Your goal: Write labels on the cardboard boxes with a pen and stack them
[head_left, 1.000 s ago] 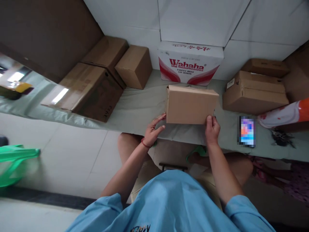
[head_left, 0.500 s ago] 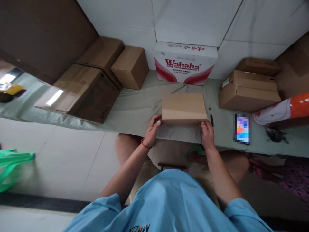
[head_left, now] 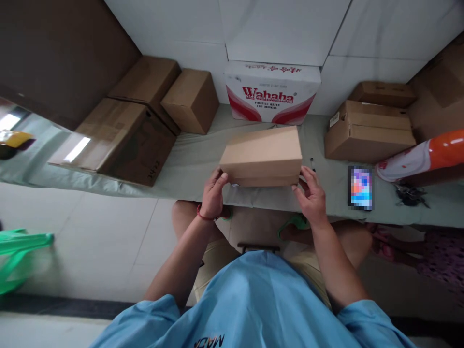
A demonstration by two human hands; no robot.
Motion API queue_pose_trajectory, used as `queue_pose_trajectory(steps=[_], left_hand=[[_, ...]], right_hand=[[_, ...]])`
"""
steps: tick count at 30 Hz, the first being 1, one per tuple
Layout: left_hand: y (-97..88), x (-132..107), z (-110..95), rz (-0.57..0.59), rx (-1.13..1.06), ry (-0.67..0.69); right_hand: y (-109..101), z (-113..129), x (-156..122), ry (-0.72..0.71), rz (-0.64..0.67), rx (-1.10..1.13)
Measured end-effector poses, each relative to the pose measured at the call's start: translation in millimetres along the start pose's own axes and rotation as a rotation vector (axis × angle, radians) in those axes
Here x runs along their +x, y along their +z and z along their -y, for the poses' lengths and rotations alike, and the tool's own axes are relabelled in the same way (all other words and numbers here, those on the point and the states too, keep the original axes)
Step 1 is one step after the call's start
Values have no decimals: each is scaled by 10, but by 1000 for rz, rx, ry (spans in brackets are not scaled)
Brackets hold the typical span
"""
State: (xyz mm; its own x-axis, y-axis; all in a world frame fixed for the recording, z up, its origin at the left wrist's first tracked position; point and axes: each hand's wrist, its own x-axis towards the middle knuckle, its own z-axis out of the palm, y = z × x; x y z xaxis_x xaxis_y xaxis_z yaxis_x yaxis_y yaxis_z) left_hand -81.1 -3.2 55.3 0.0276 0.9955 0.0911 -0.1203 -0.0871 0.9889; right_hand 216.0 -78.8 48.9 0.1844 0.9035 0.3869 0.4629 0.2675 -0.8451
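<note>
Resting in the middle of the frame, a small plain brown cardboard box (head_left: 263, 154) is seen on the table with the grey-green cloth (head_left: 195, 164). The box is turned a little crooked. Its near left corner is gripped by the left hand (head_left: 212, 195), with the fingers closed on it. The right hand (head_left: 311, 195) is held open just beside the box's right end, with the fingers spread. Whether its fingertips touch the box cannot be told. The two hands are kept apart, with the box between them.

Behind the box, at the upper middle, a white and red printed carton (head_left: 271, 92) is stood against the wall. A flat phone (head_left: 360, 187) is laid on the cloth to the right of the right hand. Two stacked brown boxes (head_left: 368, 130) are seen at the upper right. A square brown box (head_left: 190, 99) is seen at the upper left.
</note>
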Motion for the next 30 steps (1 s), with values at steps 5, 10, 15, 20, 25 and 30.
queue_pose_trajectory(steps=[5, 10, 15, 20, 25, 30], left_hand=[[-23, -8, -143, -20, -54, 100], [-41, -30, -66, 44, 155, 71], [38, 39, -48, -46, 139, -14], [7, 206, -63, -277, -5, -133], [-108, 277, 50, -387, -422, -289], [-98, 256, 201, -408, -606, -417]], right_hand=[[-79, 151, 75, 67, -113, -18], [-22, 48, 58, 147, -94, 113], [188, -135, 6, 232, -71, 298], [263, 166, -5, 59, -27, 191], [173, 721, 113, -337, 48, -205], [181, 895, 187, -448, 66, -252]])
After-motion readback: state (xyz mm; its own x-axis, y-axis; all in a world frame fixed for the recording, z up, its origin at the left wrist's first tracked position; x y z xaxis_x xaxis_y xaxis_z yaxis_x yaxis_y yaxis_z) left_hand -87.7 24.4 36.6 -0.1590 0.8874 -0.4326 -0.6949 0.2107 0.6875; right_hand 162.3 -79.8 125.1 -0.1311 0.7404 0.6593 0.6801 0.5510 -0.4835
